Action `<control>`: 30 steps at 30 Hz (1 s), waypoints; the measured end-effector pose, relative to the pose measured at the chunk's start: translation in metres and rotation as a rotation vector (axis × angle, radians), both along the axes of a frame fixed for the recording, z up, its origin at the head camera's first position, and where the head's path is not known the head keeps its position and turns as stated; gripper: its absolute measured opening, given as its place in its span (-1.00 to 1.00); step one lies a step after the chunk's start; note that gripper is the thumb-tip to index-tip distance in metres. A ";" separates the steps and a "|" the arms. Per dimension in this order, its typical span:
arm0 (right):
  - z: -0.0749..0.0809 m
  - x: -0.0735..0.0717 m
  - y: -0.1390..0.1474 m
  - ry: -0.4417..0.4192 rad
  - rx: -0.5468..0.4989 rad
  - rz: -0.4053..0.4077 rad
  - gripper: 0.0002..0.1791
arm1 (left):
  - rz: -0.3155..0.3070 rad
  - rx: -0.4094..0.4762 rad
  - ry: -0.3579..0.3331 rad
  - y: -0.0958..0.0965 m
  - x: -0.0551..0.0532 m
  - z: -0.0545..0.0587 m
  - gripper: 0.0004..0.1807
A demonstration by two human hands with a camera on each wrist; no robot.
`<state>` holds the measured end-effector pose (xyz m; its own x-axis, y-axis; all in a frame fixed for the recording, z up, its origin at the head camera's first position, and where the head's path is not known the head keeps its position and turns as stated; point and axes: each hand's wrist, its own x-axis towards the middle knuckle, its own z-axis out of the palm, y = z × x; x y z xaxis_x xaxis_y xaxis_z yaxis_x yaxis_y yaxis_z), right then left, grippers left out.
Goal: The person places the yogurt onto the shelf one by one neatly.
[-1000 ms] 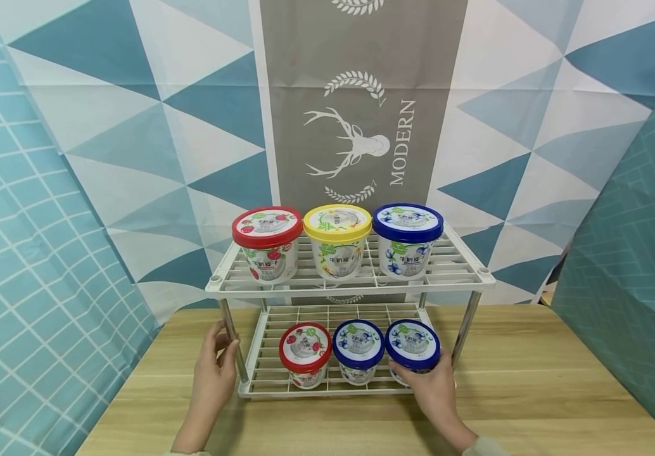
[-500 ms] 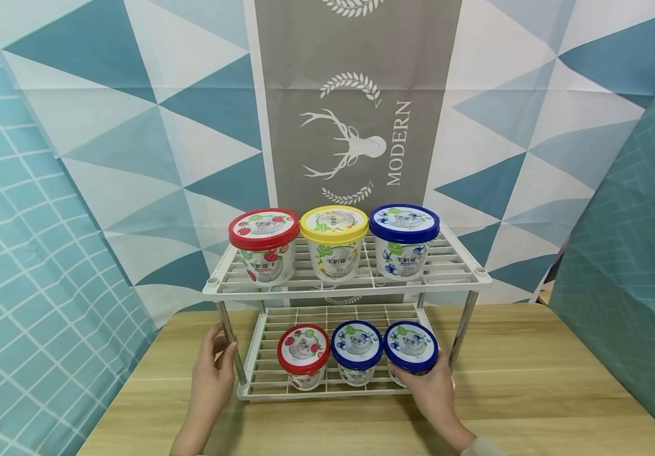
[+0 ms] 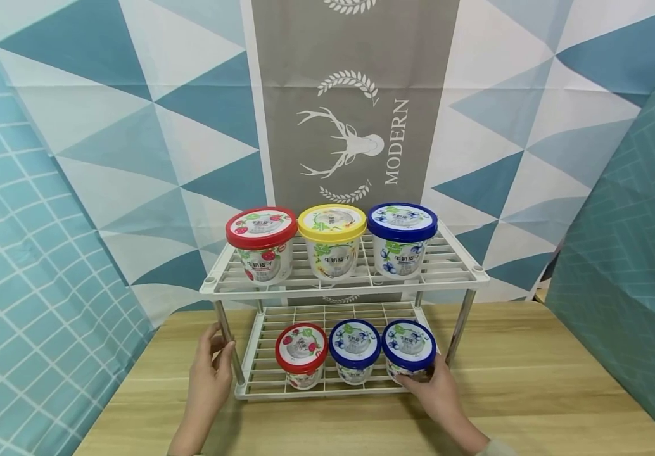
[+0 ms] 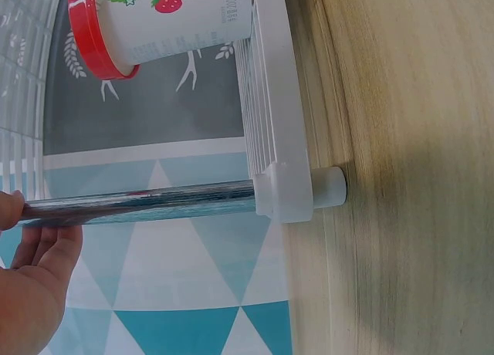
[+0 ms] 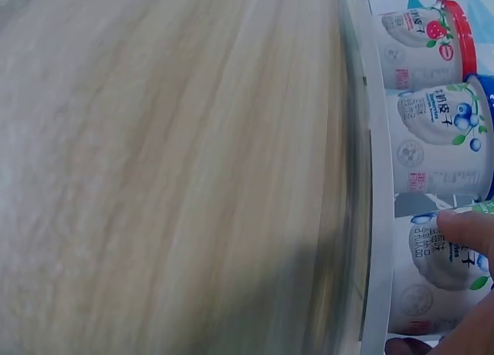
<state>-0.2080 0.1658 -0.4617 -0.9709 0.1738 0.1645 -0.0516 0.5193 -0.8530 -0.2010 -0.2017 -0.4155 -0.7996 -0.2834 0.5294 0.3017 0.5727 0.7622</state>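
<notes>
In the head view my left hand (image 3: 211, 364) is at the rack's front left metal post (image 3: 229, 342). The left wrist view shows its thumb and fingers on opposite sides of that post (image 4: 154, 203). My right hand (image 3: 437, 394) holds the rightmost blue-lidded blueberry tub (image 3: 408, 345) on the lower shelf. In the right wrist view the thumb (image 5: 468, 228) lies across this tub's printed side; the other fingers are mostly hidden. Beside it stand a second blue-lidded tub (image 3: 355, 345) and a red-lidded strawberry tub (image 3: 301, 349), all upright.
The white two-tier rack (image 3: 327, 396) stands on a wooden table (image 3: 533, 380). Its upper shelf bears a red-lidded tub (image 3: 261, 244), a yellow-lidded tub (image 3: 332, 240) and a blue-lidded tub (image 3: 400, 240). A patterned cloth (image 3: 350, 126) hangs behind.
My right hand has slid slightly down and right on the tub, with the thumb now lower and more of the tub's front showing. The left hand stays at the post.
</notes>
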 end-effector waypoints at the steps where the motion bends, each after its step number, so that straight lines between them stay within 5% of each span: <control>1: 0.000 0.000 0.000 0.001 0.008 0.000 -0.14 | -0.003 0.002 0.001 0.000 0.000 0.000 -0.53; 11: 0.000 -0.004 0.004 0.053 0.033 0.056 -0.20 | -0.007 -0.007 0.020 0.000 0.002 -0.001 -0.54; 30: 0.006 -0.007 0.007 -0.014 -0.067 0.160 -0.17 | -0.025 -0.022 0.043 -0.003 0.003 0.001 -0.53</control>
<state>-0.2155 0.1732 -0.4555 -0.9892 0.0273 0.1438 -0.1166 0.4471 -0.8869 -0.1983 -0.2044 -0.4144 -0.7824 -0.2515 0.5697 0.3483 0.5815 0.7352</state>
